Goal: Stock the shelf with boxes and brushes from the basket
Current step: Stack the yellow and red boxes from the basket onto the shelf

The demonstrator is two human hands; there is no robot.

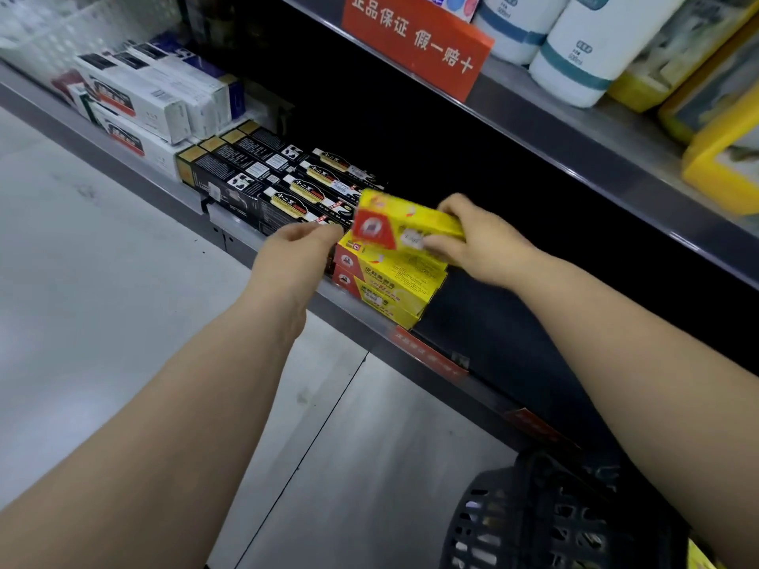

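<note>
Lower shelf, with the dark basket on the floor at lower right. Rows of black boxes lie on the shelf, and the stacked yellow boxes sit just beside them. The right hand grips the held yellow box above that stack. The left hand has curled fingers at the box's left end; whether it grips cannot be told.

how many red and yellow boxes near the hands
3: the held box in the right hand; the top box and bottom box stacked on the shelf under it. More may hide behind.
</note>
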